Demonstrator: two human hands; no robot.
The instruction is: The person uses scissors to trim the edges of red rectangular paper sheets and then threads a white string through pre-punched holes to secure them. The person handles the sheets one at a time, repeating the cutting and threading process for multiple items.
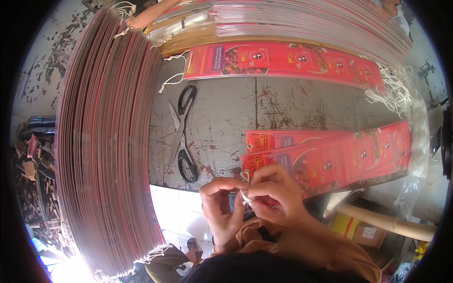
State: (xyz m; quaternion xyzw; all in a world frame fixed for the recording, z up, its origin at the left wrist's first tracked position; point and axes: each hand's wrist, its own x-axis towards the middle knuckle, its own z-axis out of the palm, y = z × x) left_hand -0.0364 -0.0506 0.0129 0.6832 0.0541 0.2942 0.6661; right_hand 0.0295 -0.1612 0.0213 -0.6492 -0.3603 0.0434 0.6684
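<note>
Near the front edge of the table, my left hand (221, 202) and my right hand (282, 194) meet, fingertips pinched together on a thin white cord (245, 177). The cord runs through the corner of a long red printed strip (325, 165), which lies slanted to the right beneath and beyond my right hand. Another red strip (271, 140) shows partly from under it. The cord's exact shape between my fingers is partly hidden.
Black-handled scissors (180, 137) lie spread on the scratched grey table (217, 108). A tall stack of strips (106, 141) stands left. Red corded strips (283, 61) lie at the back beside loose white cords (394, 87). Another person's arm (153, 14) reaches in at the far left.
</note>
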